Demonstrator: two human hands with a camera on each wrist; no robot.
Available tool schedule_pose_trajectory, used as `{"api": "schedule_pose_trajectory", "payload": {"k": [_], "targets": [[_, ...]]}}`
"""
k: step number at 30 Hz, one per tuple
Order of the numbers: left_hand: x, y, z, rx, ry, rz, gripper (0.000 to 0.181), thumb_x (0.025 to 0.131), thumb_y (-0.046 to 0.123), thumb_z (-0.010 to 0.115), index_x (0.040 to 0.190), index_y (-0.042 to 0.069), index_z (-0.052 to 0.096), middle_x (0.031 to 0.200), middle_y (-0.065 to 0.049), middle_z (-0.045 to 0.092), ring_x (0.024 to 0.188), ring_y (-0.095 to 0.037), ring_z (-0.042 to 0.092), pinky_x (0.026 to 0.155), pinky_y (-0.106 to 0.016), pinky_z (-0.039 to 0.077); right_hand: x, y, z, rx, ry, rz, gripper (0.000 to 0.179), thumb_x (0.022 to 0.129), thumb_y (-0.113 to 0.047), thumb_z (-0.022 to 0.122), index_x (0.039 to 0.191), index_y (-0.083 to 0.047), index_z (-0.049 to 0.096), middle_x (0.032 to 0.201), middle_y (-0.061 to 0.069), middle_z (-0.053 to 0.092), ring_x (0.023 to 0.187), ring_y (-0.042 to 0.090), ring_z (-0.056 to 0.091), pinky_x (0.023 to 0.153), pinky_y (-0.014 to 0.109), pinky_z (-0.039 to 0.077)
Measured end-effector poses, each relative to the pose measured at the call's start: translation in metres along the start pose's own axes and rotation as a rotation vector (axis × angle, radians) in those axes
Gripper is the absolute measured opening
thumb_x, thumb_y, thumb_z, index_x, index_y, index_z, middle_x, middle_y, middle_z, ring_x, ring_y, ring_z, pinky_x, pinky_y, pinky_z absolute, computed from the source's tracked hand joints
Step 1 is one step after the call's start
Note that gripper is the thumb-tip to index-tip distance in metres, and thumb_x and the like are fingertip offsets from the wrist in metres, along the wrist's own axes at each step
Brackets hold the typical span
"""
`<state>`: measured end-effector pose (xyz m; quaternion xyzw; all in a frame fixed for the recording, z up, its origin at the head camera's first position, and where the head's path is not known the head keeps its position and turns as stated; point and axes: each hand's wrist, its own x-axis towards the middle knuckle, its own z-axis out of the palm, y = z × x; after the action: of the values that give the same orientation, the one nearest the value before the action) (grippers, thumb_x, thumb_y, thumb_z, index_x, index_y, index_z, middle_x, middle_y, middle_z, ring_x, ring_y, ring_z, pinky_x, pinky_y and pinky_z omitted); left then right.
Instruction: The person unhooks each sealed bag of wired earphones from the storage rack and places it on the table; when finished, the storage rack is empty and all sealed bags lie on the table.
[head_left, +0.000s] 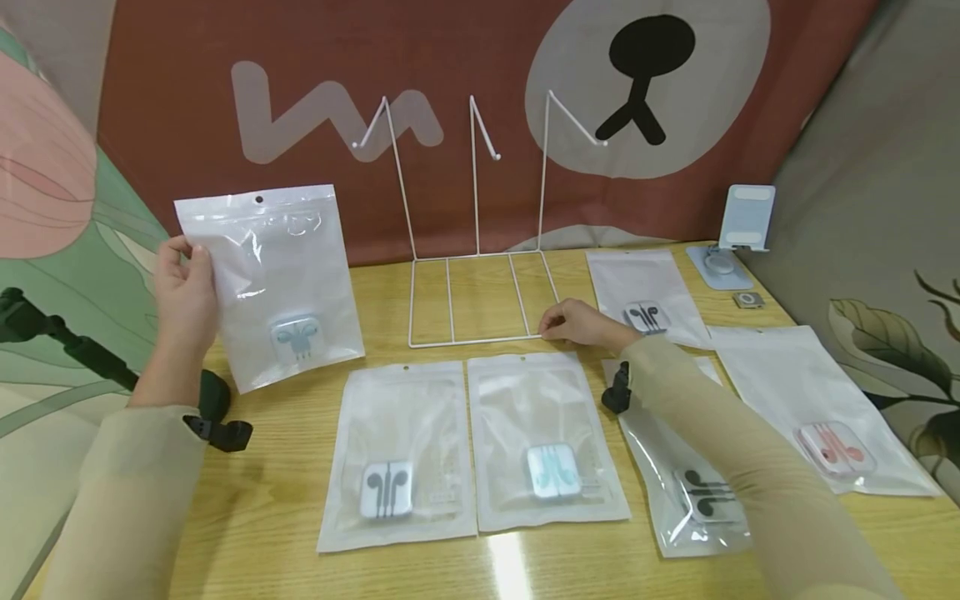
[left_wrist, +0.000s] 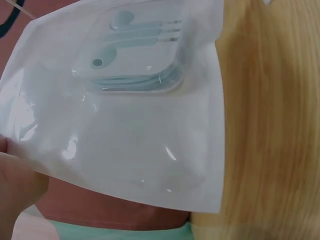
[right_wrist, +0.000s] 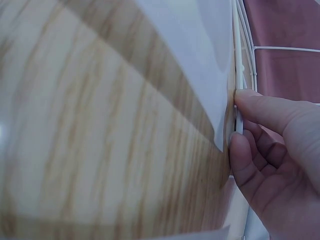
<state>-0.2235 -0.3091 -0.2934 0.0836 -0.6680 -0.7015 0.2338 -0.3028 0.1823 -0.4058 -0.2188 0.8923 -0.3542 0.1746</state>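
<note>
My left hand (head_left: 186, 287) pinches the left edge of a clear-fronted white zip bag (head_left: 258, 250), held up off the table with its hang hole at the top. Low inside it sits a square case of pale blue earphones (head_left: 296, 337), seen large in the left wrist view as an earphone case (left_wrist: 135, 50). My right hand (head_left: 576, 323) grips the front right corner of a white wire display rack (head_left: 480, 341). In the right wrist view, thumb and fingers of the right hand (right_wrist: 275, 145) close round the rack's wire (right_wrist: 239, 120). Three angled hooks top the rack.
Two bags, one with dark earphones (head_left: 387, 490) and one with turquoise earphones (head_left: 553, 471), lie in front of the rack. More bags lie to the right, one with pink earphones (head_left: 835, 448). A blue folding stand (head_left: 742, 225) and a small square gadget (head_left: 748, 300) sit back right.
</note>
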Motion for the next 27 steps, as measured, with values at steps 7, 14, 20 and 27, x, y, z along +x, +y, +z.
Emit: {"api": "schedule_pose_trajectory", "payload": {"k": [7, 14, 20, 27], "targets": [[0.024, -0.021, -0.001, 0.053, -0.022, -0.081, 0.003, 0.098, 0.021, 0.042, 0.098, 0.021, 0.046, 0.088, 0.002, 0.052, 0.072, -0.005, 0.053, 0.057, -0.012, 0.045, 0.000, 0.001, -0.001, 0.004, 0.004, 0.003, 0.007, 0.088, -0.007, 0.063, 0.087, -0.004, 0.069, 0.073, 0.003, 0.061, 0.056, 0.015, 0.048, 0.050, 0.027, 0.043], [0.041, -0.034, 0.009, 0.249, 0.002, -0.087, 0.026, 0.088, 0.003, 0.037, 0.107, 0.019, 0.046, 0.093, 0.002, 0.047, 0.074, -0.006, 0.047, 0.058, -0.012, 0.041, 0.000, 0.001, 0.000, 0.010, -0.003, -0.005, 0.007, 0.088, -0.008, 0.063, 0.087, -0.004, 0.069, 0.073, 0.003, 0.062, 0.055, 0.015, 0.047, 0.049, 0.027, 0.042], [0.048, -0.042, 0.011, 0.345, -0.137, -0.072, 0.059, 0.087, 0.001, 0.038, 0.143, 0.012, 0.028, 0.115, -0.006, 0.046, 0.089, -0.006, 0.045, 0.068, -0.014, 0.042, 0.000, 0.000, 0.000, 0.003, -0.005, 0.010, 0.007, 0.088, -0.008, 0.063, 0.087, -0.005, 0.069, 0.075, 0.003, 0.062, 0.057, 0.015, 0.048, 0.050, 0.027, 0.043], [0.050, -0.055, 0.011, 0.439, -0.283, -0.040, 0.067, 0.088, 0.006, 0.036, 0.149, 0.027, 0.017, 0.135, -0.016, 0.036, 0.104, -0.020, 0.041, 0.083, -0.024, 0.038, 0.000, -0.002, 0.000, -0.010, 0.012, 0.024, 0.006, 0.088, -0.008, 0.063, 0.086, -0.005, 0.069, 0.074, 0.003, 0.061, 0.058, 0.015, 0.048, 0.051, 0.026, 0.043]]}}
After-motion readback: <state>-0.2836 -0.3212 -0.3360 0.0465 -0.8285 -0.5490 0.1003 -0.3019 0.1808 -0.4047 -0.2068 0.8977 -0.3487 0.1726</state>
